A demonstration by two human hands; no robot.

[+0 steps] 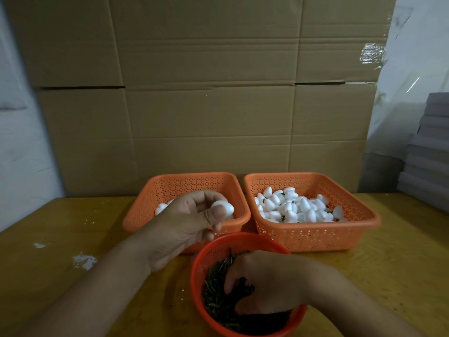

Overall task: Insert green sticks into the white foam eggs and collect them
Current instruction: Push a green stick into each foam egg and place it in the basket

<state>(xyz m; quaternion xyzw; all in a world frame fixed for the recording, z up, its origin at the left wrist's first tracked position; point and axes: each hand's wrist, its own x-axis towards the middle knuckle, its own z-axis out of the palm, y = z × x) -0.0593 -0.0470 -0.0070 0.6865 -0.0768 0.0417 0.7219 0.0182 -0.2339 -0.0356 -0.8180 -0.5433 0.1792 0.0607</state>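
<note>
Nearest, one round red bowl (245,239) of green sticks (218,302); the right hand (264,283) digs in, fingers curled, its grip hidden. She should pinch a single stick near its end. Above, the left hand (192,220) pinches one foam egg (223,208). Behind stand two orange baskets: the left basket (155,210) holds a few bare eggs, the right basket (354,210) dozens of stuck eggs (291,206).

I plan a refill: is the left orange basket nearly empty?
Nearly empty: left basket shows few eggs beside the left hand.
</note>
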